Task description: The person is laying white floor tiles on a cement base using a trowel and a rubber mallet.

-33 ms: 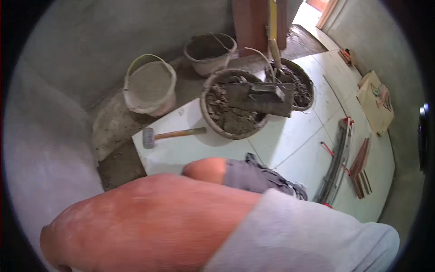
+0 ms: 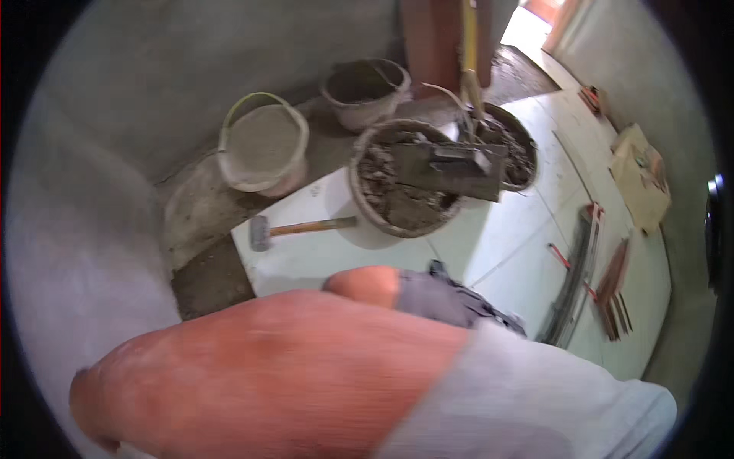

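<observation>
Neither of my hands shows. My bare arm [image 2: 267, 375], with a light grey sleeve [image 2: 535, 398], fills the lower part of the picture and bends out of view at the left edge; whether it is left or right I cannot tell. Beyond it are a bare knee [image 2: 371, 283] and dark grey shorts [image 2: 436, 297]. A mallet [image 2: 313, 226] with a grey head and wooden handle lies on the pale tiles. Past it, a bucket of mortar [image 2: 382, 180] has a flat plastering trowel [image 2: 451, 170] lying across its top, reaching to a second mortar bucket [image 2: 520, 157].
A bucket of grey liquid [image 2: 264, 149] and a dark-rimmed bucket [image 2: 367, 96] stand by the wall. A wooden handle [image 2: 474, 96] rises from the second mortar bucket. At right on the tiles [image 2: 512, 260] lie a long tile cutter [image 2: 573, 275], brown strips [image 2: 612, 291] and a yellowish sheet [image 2: 641, 176].
The whole scene has shifted slightly to the right in the picture. The mallet, buckets and trowel keep their places relative to one another.
</observation>
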Demonstrator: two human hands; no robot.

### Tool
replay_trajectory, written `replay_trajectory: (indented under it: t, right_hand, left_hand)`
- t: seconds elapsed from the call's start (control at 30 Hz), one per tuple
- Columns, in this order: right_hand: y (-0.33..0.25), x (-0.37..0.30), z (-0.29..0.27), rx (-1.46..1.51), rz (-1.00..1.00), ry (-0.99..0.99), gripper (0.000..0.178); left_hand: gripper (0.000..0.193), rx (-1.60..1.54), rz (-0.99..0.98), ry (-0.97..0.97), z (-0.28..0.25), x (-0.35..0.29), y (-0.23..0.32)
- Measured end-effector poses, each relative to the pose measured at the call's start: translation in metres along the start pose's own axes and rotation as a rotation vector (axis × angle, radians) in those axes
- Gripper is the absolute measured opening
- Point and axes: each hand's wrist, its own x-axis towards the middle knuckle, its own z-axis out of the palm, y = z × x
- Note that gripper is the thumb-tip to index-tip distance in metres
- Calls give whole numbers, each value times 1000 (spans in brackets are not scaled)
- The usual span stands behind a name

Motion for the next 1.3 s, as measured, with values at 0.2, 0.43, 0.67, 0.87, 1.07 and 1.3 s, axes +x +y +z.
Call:
replay_trajectory:
  t: [0.2, 0.43, 0.67, 0.87, 1.07, 1.3]
  right_hand:
    - [-3, 54, 28, 24, 222, 4, 19]
    - [171, -100, -38, -542, 574, 348, 19]
    - [315, -354, 1, -660, 1366, 626, 28]
    - [339, -341, 51, -906, 1160, 271, 36]
    - [331, -149, 56, -1119, 794, -579, 40]
    - [339, -72, 89, -1297, 505, -433, 36]
  left_hand:
    - [44, 27, -15, 29, -14, 13, -49]
    - [39, 214, 137, 127, -95, 10, -110]
    - [39, 197, -4, 166, -52, -13, -76]
    - [41, 287, 0, 182, -59, -14, -83]
    - [41, -50, -182, 226, -60, 2, -89]
    - [38, -37, -208, 325, -73, -1, -76]
